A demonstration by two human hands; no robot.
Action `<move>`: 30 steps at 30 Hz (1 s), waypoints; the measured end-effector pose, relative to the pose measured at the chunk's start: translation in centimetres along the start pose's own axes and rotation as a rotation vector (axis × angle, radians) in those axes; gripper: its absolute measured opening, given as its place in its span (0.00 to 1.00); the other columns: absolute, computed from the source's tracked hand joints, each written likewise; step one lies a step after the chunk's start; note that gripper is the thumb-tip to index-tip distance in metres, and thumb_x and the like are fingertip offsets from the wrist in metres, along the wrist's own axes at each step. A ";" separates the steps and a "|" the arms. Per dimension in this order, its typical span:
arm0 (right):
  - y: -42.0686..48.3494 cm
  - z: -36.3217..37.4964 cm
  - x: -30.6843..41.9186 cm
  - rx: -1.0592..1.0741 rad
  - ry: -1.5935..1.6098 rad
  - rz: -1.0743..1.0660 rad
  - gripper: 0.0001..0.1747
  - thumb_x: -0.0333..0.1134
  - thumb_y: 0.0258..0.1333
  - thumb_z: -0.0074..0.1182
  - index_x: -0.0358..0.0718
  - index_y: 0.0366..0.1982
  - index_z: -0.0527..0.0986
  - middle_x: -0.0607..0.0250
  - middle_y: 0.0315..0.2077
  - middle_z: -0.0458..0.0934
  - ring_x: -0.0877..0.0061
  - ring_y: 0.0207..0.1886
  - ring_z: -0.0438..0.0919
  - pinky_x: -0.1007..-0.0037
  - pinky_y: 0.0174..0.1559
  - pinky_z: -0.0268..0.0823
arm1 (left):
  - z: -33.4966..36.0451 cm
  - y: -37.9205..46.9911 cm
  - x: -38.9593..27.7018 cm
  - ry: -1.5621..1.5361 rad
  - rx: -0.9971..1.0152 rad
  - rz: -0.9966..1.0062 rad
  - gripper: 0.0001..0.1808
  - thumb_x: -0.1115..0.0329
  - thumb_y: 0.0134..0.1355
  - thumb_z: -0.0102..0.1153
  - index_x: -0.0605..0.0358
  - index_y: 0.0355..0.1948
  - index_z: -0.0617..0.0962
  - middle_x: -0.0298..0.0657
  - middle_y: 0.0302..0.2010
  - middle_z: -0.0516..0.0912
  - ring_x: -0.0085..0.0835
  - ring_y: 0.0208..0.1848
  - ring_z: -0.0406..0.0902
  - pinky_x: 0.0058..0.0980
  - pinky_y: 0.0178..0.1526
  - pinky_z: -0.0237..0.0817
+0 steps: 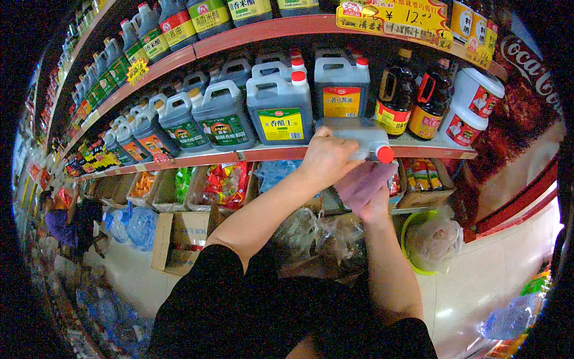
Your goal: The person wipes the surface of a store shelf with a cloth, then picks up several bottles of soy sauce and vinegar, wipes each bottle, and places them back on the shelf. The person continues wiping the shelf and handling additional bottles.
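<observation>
My left hand [329,157] grips a translucent plastic jug [358,130] with a red cap. The jug is tipped over, its cap pointing to the right and towards me, in front of the shelf's edge. In my right hand [376,204] is a mauve cloth [365,184], bunched just under the jug near its cap. Whether the cloth touches the jug is hard to tell. Behind the jug stands a soy sauce jug [341,85] with a red cap, its lower part hidden. A vinegar jug [279,107] with a yellow label is just left of it.
Dark handled bottles [395,94] and stacked white tubs [475,101] stand on the right of the shelf [278,153]. Below are boxes of packets [226,184]. A lime-green bin [406,244] and an open carton [181,238] are on the floor. A person [67,224] is at far left.
</observation>
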State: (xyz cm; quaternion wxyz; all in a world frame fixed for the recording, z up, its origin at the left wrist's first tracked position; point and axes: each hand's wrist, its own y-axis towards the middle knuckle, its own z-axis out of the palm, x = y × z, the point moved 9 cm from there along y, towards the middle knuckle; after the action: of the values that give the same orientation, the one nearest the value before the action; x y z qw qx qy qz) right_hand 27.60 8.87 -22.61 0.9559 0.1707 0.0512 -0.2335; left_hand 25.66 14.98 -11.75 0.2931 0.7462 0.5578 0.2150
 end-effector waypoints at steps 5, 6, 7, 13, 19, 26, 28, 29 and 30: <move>2.3 -0.5 1.5 -0.131 -0.453 -0.252 0.39 0.69 0.66 0.42 0.48 0.64 0.69 0.67 0.60 0.76 0.67 0.63 0.74 0.56 0.67 0.65 | 0.5 0.0 -0.5 0.052 0.032 0.029 0.16 0.51 0.53 0.70 0.52 0.29 0.82 0.42 0.27 0.86 0.39 0.31 0.83 0.39 0.45 0.69; 2.4 -0.7 1.8 -0.154 -0.492 -0.277 0.38 0.68 0.66 0.42 0.48 0.64 0.69 0.67 0.60 0.76 0.67 0.63 0.74 0.56 0.67 0.64 | 0.7 0.0 -0.5 0.063 0.053 0.035 0.16 0.51 0.54 0.70 0.52 0.29 0.82 0.42 0.26 0.86 0.39 0.31 0.83 0.40 0.45 0.69; 2.2 -1.5 2.5 -0.261 -0.544 -0.327 0.38 0.68 0.66 0.42 0.48 0.64 0.69 0.67 0.61 0.76 0.67 0.64 0.74 0.56 0.68 0.64 | 0.7 0.1 -0.7 0.067 0.046 0.052 0.16 0.51 0.54 0.70 0.52 0.29 0.82 0.42 0.26 0.86 0.40 0.31 0.83 0.40 0.44 0.70; 2.8 -1.7 2.3 -0.168 -0.408 -0.291 0.36 0.64 0.69 0.41 0.46 0.65 0.67 0.62 0.62 0.75 0.62 0.65 0.73 0.54 0.68 0.63 | -0.5 0.6 -2.1 0.080 -0.014 0.104 0.16 0.51 0.54 0.69 0.51 0.28 0.81 0.41 0.25 0.85 0.41 0.28 0.82 0.41 0.39 0.70; 1.0 -3.1 4.5 -0.336 -0.631 -0.491 0.40 0.67 0.67 0.41 0.46 0.68 0.65 0.58 0.64 0.72 0.59 0.66 0.70 0.51 0.68 0.64 | -3.8 -0.8 -5.8 0.077 -0.020 0.122 0.14 0.54 0.52 0.69 0.50 0.29 0.79 0.36 0.22 0.81 0.37 0.26 0.81 0.37 0.35 0.68; -1.4 -3.6 5.1 -0.080 -0.771 -0.533 0.42 0.68 0.66 0.41 0.45 0.68 0.64 0.56 0.65 0.70 0.57 0.67 0.69 0.49 0.68 0.64 | -6.3 -4.0 -11.0 -0.053 -0.082 0.164 0.12 0.60 0.49 0.66 0.49 0.28 0.74 0.32 0.22 0.77 0.31 0.25 0.78 0.32 0.34 0.65; -1.9 -4.2 5.4 -0.108 -0.751 -0.540 0.41 0.67 0.66 0.42 0.45 0.67 0.65 0.56 0.64 0.71 0.58 0.66 0.70 0.50 0.68 0.63 | -6.7 -4.7 -11.7 -0.087 -0.079 0.171 0.10 0.64 0.50 0.63 0.51 0.28 0.74 0.32 0.20 0.74 0.29 0.23 0.77 0.31 0.33 0.63; -2.1 -4.5 5.4 -0.121 -0.742 -0.540 0.41 0.67 0.66 0.42 0.44 0.67 0.65 0.56 0.63 0.71 0.58 0.65 0.70 0.50 0.68 0.63 | -6.8 -5.1 -11.9 -0.102 -0.054 0.161 0.12 0.62 0.48 0.66 0.51 0.30 0.75 0.32 0.21 0.76 0.31 0.24 0.78 0.31 0.34 0.64; -2.3 -4.6 5.2 -0.129 -0.737 -0.537 0.40 0.66 0.66 0.43 0.44 0.66 0.66 0.57 0.63 0.71 0.58 0.65 0.71 0.50 0.68 0.63 | -7.0 -5.5 -12.1 -0.115 -0.022 0.148 0.15 0.60 0.46 0.69 0.51 0.31 0.77 0.33 0.23 0.77 0.32 0.25 0.79 0.32 0.35 0.66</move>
State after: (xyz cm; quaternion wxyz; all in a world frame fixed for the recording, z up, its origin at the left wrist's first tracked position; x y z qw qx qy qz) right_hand 31.09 6.35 -28.50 0.8247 -0.0028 -0.2352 -0.5143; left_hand 13.81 5.92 -10.29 0.3161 0.7932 0.4809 0.1990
